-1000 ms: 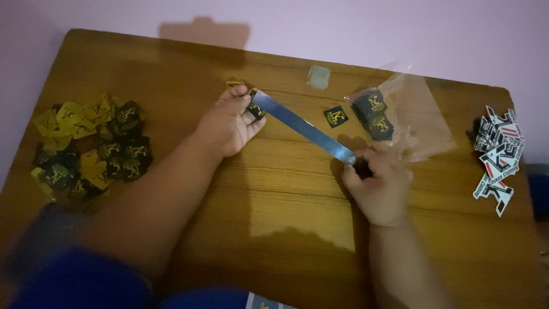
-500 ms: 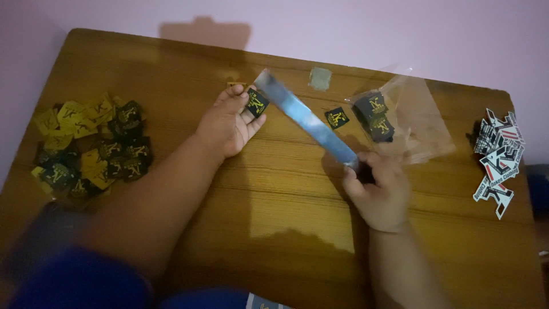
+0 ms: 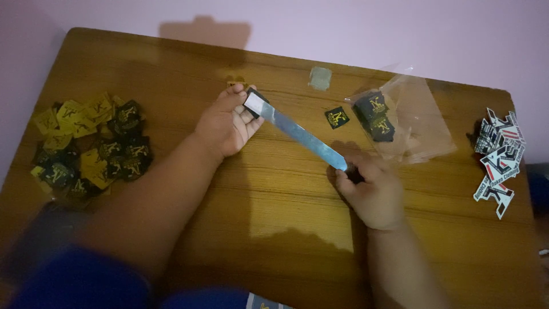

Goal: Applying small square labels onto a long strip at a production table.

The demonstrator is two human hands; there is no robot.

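Since a moment ago, the long shiny metal strip (image 3: 297,133) has tilted flatter; left hand (image 3: 227,125) pinches its upper end against a small black label (image 3: 255,95), right hand (image 3: 374,191) grips the lower end. Keeping the strip taut between both grips should help.

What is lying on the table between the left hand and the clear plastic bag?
In the head view, one small black-and-yellow label lies flat between the left hand and the clear plastic bag. The shiny strip also crosses that stretch.
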